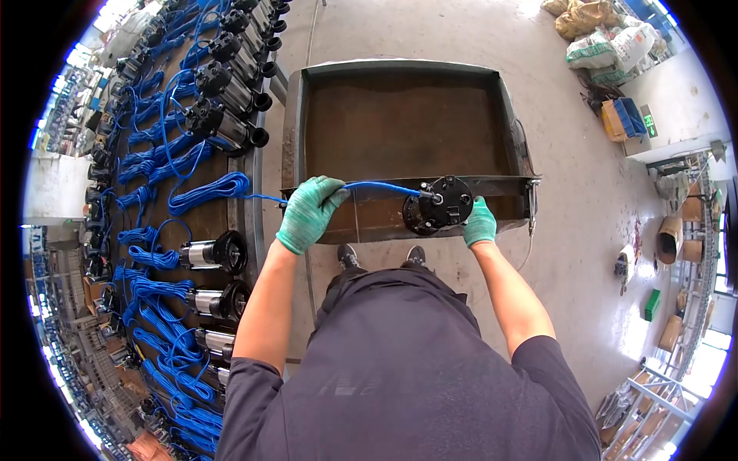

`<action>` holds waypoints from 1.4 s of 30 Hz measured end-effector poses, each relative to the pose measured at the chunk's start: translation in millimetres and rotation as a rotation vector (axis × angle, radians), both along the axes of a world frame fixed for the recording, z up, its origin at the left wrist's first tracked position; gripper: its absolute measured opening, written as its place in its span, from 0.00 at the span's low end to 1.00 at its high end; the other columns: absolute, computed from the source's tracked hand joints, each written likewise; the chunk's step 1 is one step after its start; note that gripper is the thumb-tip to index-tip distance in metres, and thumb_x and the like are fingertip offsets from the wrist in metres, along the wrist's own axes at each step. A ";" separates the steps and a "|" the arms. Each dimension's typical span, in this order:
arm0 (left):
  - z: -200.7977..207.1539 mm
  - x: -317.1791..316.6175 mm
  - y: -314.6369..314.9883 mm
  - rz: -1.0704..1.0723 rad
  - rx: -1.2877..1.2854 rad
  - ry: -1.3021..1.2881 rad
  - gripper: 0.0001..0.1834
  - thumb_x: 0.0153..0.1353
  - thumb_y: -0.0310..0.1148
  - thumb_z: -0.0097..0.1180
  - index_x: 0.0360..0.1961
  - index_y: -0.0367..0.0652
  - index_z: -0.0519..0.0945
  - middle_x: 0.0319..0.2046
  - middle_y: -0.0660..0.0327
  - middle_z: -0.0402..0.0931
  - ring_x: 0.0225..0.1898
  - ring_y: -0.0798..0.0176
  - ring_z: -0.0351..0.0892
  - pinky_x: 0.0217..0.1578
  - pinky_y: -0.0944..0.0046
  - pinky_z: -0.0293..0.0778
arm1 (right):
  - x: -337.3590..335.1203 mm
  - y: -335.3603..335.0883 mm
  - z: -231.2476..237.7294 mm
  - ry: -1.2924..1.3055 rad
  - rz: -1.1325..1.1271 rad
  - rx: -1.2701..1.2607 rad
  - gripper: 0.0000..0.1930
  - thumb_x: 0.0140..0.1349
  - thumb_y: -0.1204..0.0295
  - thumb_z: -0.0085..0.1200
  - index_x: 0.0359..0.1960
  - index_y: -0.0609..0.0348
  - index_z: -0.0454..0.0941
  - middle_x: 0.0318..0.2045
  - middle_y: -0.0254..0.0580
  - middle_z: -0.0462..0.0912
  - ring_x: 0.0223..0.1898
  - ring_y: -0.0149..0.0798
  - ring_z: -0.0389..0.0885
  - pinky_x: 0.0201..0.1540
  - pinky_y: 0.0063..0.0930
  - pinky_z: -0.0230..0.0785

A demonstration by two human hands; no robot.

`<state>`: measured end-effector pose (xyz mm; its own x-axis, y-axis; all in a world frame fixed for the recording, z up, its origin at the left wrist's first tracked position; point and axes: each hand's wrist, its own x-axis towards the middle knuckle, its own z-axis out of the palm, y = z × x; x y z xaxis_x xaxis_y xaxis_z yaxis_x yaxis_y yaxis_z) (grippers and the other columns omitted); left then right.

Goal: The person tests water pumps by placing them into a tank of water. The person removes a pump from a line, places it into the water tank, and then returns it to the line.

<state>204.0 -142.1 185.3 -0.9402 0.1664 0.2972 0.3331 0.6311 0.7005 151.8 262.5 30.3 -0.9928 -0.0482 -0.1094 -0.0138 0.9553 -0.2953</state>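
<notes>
Pump, a round black metal unit point(440, 204), sits at frame centre on the rusty steel tray's near rim point(369, 192); right hand point(480, 223) grips it, left hand point(307, 212) clamps its blue cable point(380, 187) running leftward.

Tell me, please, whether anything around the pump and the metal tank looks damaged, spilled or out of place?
Nothing stands out. The left hand grips the blue cable, the right hand steadies the black pump on the tank rim.
</notes>
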 end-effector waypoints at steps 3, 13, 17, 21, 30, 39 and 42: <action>-9.1 0.6 1.2 0.061 0.076 -0.023 0.07 0.68 0.25 0.66 0.46 0.36 0.85 0.35 0.55 0.84 0.34 0.58 0.82 0.39 0.62 0.78 | 0.8 -1.1 -2.7 -0.002 -0.015 -0.030 0.21 0.59 0.68 0.66 0.56 0.45 0.83 0.51 0.51 0.81 0.45 0.58 0.87 0.47 0.49 0.82; -14.8 5.7 4.3 0.092 0.156 -0.083 0.08 0.68 0.27 0.67 0.45 0.36 0.85 0.36 0.54 0.85 0.36 0.57 0.84 0.41 0.61 0.79 | -3.2 7.2 -22.1 0.010 0.029 0.003 0.22 0.59 0.68 0.66 0.57 0.46 0.83 0.52 0.52 0.80 0.46 0.58 0.87 0.48 0.50 0.82; -15.1 5.7 4.6 0.114 0.154 -0.095 0.09 0.66 0.28 0.68 0.44 0.37 0.85 0.36 0.52 0.85 0.37 0.50 0.85 0.40 0.58 0.80 | -2.6 4.3 -14.8 -0.021 0.008 -0.009 0.22 0.59 0.68 0.66 0.57 0.46 0.83 0.53 0.52 0.80 0.47 0.58 0.87 0.48 0.50 0.82; -14.3 7.8 3.4 0.102 0.155 -0.079 0.07 0.70 0.25 0.65 0.46 0.35 0.85 0.35 0.57 0.85 0.35 0.65 0.82 0.40 0.66 0.78 | -4.1 2.5 -10.9 -0.034 0.009 -0.011 0.21 0.61 0.67 0.65 0.57 0.46 0.83 0.53 0.53 0.81 0.48 0.59 0.86 0.49 0.50 0.81; 9.5 73.6 -91.1 0.584 0.097 -0.112 0.09 0.70 0.32 0.66 0.42 0.35 0.84 0.30 0.53 0.84 0.30 0.63 0.80 0.35 0.62 0.76 | -14.9 -22.0 66.2 -0.003 0.081 -0.562 0.17 0.62 0.75 0.58 0.53 0.61 0.83 0.51 0.55 0.82 0.49 0.55 0.86 0.57 0.41 0.79; -13.6 91.7 -129.5 0.568 -0.529 -0.145 0.09 0.67 0.37 0.66 0.37 0.42 0.85 0.36 0.48 0.85 0.39 0.38 0.83 0.42 0.44 0.77 | -3.8 -159.2 85.3 0.078 0.422 -0.730 0.17 0.54 0.76 0.61 0.48 0.60 0.83 0.48 0.53 0.81 0.52 0.56 0.80 0.57 0.45 0.75; -11.7 96.8 -130.6 0.660 -0.328 -0.119 0.08 0.68 0.34 0.67 0.39 0.39 0.85 0.35 0.47 0.84 0.37 0.40 0.83 0.42 0.49 0.78 | -10.2 -143.4 89.4 0.052 0.423 -0.712 0.16 0.55 0.76 0.61 0.48 0.60 0.83 0.48 0.54 0.81 0.53 0.58 0.79 0.57 0.47 0.75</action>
<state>300.8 -272.7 173.6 -0.8983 -0.3807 0.2196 -0.2533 0.8568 0.4491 141.7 119.1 119.7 -0.8782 -0.4592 0.1341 -0.3606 0.4512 -0.8164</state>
